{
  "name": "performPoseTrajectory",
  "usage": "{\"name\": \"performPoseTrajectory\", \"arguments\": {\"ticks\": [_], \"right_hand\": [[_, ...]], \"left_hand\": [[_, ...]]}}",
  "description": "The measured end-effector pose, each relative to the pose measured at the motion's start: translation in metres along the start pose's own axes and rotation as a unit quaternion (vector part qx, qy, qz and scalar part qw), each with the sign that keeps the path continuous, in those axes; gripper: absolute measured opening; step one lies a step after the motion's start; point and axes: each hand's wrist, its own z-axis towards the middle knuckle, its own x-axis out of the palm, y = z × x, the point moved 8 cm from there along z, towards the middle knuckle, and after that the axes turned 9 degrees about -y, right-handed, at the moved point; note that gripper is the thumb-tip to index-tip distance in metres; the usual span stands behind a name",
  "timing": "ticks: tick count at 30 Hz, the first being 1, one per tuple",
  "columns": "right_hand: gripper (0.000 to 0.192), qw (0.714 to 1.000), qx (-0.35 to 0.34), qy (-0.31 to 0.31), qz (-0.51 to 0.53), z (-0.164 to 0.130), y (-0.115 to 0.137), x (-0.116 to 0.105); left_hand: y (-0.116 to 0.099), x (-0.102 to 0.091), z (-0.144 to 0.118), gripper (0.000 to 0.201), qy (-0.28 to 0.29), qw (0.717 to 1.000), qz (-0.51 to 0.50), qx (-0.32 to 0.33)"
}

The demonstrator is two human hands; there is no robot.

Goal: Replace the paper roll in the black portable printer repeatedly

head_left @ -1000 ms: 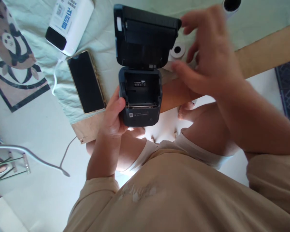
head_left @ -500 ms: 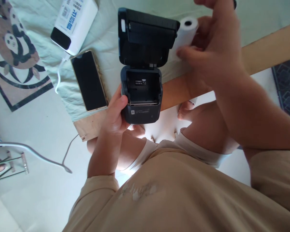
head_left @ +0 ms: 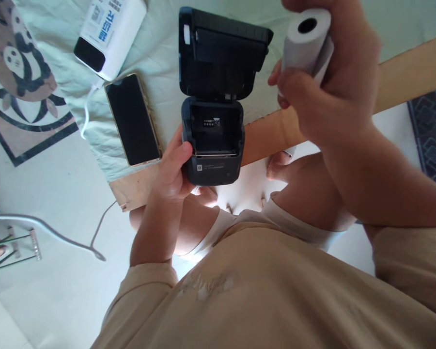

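Lifted off the table, the paper roll (head_left: 305,41) now sits in the right hand (head_left: 330,82), fingers wrapped around it, right of the printer's raised lid. Left hand (head_left: 172,169) fingers clasp the open printer (head_left: 213,140) at the near table edge.

Head view, single camera: worn on the person's head, facing steeply down over the chest, close to the printer (head_left: 213,140) at the wooden table edge (head_left: 403,72).
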Motion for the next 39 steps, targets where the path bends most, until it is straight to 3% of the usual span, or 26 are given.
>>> {"name": "performPoseTrajectory", "arguments": {"ticks": [2,6,8,12,16,19,27,33,39], "right_hand": [[0.048,0.993,-0.098,0.013,-0.063,-0.011,0.015,0.001],[0.052,0.967,-0.251,0.032,-0.032,-0.024,0.024,0.014],[0.042,0.955,-0.289,0.049,-0.035,-0.028,0.027,0.026],[0.008,0.93,-0.341,0.022,-0.137,-0.038,0.042,0.047],[0.027,0.915,-0.311,0.032,-0.255,-0.035,0.043,0.068],[0.03,0.9,-0.281,0.046,-0.328,-0.03,0.036,0.075],[0.018,0.895,-0.271,0.023,-0.354,-0.029,0.023,0.075],[0.021,0.894,-0.271,0.022,-0.356,-0.03,0.022,0.075],[0.016,0.918,-0.234,0.113,-0.299,-0.018,0.015,0.081]], "left_hand": [[0.0,0.0,0.0,0.061,0.001,1.0,-0.006,0.005],[0.002,-0.003,-0.001,0.056,0.003,1.0,-0.007,0.014],[0.001,-0.006,-0.001,0.051,-0.008,0.999,-0.001,0.034],[0.0,-0.013,0.0,0.04,-0.042,0.997,0.02,0.069],[-0.001,-0.013,-0.001,0.035,-0.042,0.995,0.033,0.079],[-0.001,-0.012,-0.004,0.037,-0.033,0.996,0.038,0.075],[0.0,-0.011,-0.005,0.037,-0.026,0.997,0.03,0.071],[-0.001,-0.006,-0.005,0.04,-0.021,0.998,0.02,0.063],[-0.001,-0.002,-0.006,0.043,-0.018,0.999,0.005,0.047]]}}
